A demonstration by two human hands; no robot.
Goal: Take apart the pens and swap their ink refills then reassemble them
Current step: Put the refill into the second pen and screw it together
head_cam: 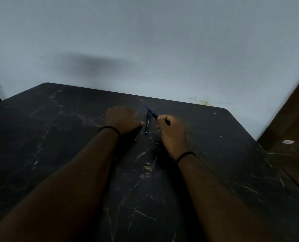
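A black pen (147,123) lies on the dark marble table (58,137), pointing away from me, its near end showing a blue tip. My right hand (171,135) is closed around a second pen (151,111), a thin dark and blue one that sticks out up and to the left, its tip over the far end of the lying pen. My left hand (122,120) rests knuckles-up just left of the lying pen, fingers curled under and thumb close to the barrel. Whether it holds anything is hidden. Both wrists wear a black band.
The table's far edge meets a pale wall (145,41) with a yellowish stain at the right. A brown wooden surface (291,119) stands past the table's right edge. A small white tag (288,141) lies there.
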